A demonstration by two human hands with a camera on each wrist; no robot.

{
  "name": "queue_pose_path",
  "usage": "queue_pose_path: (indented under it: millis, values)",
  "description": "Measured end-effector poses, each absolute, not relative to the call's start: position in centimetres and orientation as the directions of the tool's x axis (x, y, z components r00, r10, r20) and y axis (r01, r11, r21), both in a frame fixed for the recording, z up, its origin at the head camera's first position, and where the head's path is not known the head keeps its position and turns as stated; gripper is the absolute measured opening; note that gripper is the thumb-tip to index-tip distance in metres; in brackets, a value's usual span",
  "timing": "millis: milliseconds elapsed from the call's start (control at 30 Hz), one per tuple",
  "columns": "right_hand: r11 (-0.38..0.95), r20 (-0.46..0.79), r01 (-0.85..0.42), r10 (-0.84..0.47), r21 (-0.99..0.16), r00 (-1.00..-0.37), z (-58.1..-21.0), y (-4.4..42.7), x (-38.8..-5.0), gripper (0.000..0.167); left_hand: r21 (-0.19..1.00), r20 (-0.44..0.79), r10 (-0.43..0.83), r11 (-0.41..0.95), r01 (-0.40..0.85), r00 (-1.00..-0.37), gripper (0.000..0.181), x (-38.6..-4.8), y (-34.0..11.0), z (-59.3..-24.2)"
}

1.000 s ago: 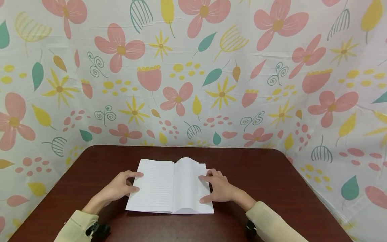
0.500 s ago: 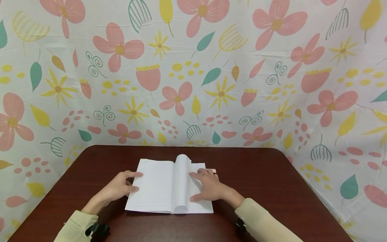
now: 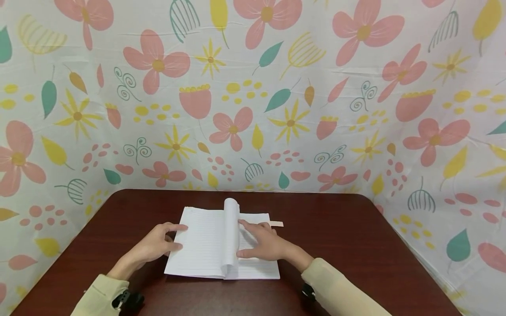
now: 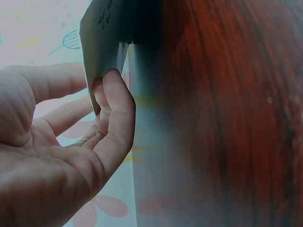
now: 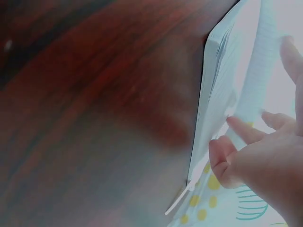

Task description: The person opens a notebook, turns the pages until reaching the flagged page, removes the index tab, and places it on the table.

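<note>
An open notebook (image 3: 202,241) with lined white pages lies on the table. My left hand (image 3: 155,242) grips its left edge, thumb and index finger on the page; in the left wrist view the other fingers curl under the cover (image 4: 100,42), which bears dark handwriting. Near the spine a page (image 3: 231,239) stands up, bent into a roll. My right hand (image 3: 266,244) lies over the right half, its spread thumb and index finger touching that bent page. The right wrist view shows the right hand's (image 5: 265,146) other fingers loosely bent beside the page stack.
A pale strip (image 3: 277,224) sticks out past the notebook's right edge. The dark reddish-brown table (image 3: 336,219) extends around the notebook. A floral cloth (image 3: 253,96) hangs behind and at both sides.
My right hand has slid left across the notebook, and the bent page has moved left with it, into a narrower roll. The pale strip has come into sight. My left hand stays put.
</note>
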State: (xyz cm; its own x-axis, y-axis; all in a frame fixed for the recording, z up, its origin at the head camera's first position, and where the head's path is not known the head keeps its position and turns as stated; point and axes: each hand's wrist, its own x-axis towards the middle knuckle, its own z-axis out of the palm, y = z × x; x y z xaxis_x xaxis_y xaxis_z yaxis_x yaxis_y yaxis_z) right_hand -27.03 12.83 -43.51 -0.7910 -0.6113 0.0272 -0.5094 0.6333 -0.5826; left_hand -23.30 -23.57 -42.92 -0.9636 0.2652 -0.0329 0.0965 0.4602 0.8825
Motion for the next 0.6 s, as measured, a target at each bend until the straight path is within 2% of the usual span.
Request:
queue_pose_path:
  millis: [267, 600]
  values:
    - [0.458, 0.101, -0.502, -0.657, -0.733, -0.747, -43.46, 12.92, -27.27, 0.091, 0.879, -0.036, 0.256, 0.469, 0.092, -0.966, 0.052, -23.29, -23.54, -43.01]
    - [0.446, 0.133, -0.48, -0.613, -0.755, -0.779, -43.11, 12.99, -26.95, 0.086, 0.878, -0.044, 0.247, 0.472, 0.08, -0.968, 0.052, -23.32, -23.39, -42.99]
